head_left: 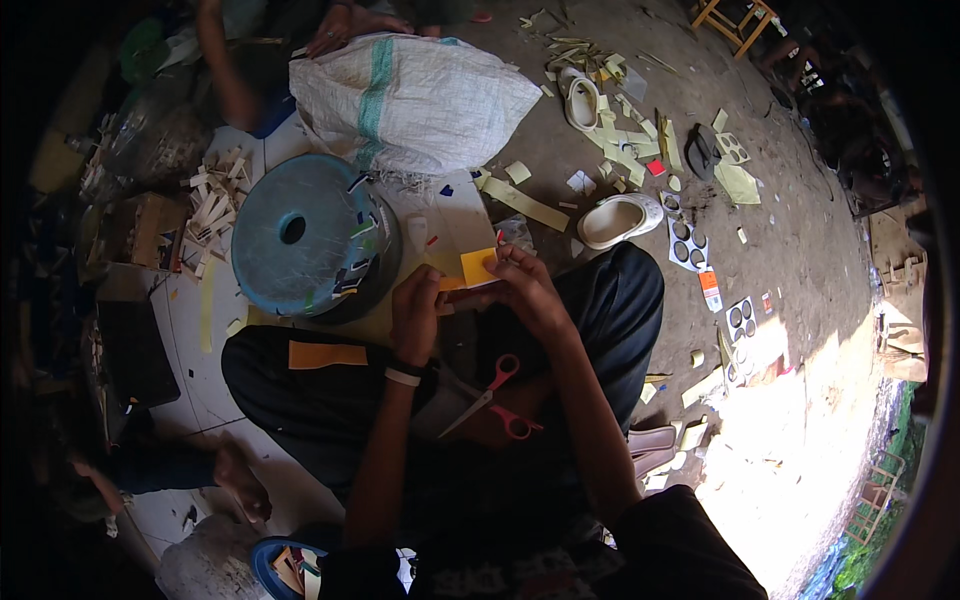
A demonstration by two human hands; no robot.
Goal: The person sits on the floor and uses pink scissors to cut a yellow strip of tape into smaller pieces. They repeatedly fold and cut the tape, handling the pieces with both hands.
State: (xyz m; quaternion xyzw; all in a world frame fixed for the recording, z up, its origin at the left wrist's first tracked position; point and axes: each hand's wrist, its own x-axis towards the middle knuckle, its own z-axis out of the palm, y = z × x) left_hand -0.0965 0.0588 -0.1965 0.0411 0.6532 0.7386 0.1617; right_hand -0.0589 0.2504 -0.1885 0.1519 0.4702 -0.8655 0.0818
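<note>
In the head view, we hold both hands together in front of the crossed legs. The right hand (530,292) grasps a yellow piece (479,266), thumb pressed on its face, and a dark red edge (470,295) shows beneath it. The left hand (413,315) has its fingers bent in a pinch on an orange edge (450,284) just left of it; that spot is small and dim, so it may or may not be part of the same piece. We see scissors (489,396) with red handles lying open on the lap, below the hands, and an orange strip (327,355) flat on the left thigh. Beyond the left knee stands a round blue-green drum (335,235) with a central hole. A white sack (440,105) lies behind it, and two pale clogs (612,222) sit among scraps on the floor to the right.
</note>
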